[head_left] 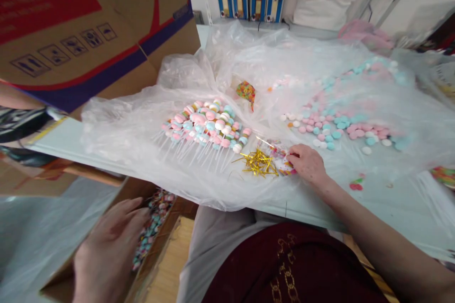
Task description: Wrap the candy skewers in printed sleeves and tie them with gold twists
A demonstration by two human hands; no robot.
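My right hand (308,164) is at the table's front, its fingertips pinched on the edge of a small clear bag (279,152) with a colourful print. Gold twist ties (259,163) lie in a loose pile just left of it. Farther left is a heap of marshmallow sticks (206,124), pink, blue and white on white sticks. Low on the left, my slightly blurred left hand (110,241) hangs over a cardboard box with its fingers apart and nothing visible in them. Inside that box are many wrapped marshmallow sticks (153,227).
Loose marshmallows (332,128) lie on and under crumpled plastic sheeting (121,118) across the table. A cluster of colourful gummies (246,91) sits mid-table. A big printed carton (117,4) stands at the left. Blue boxes (259,2) fill part of the shelf behind.
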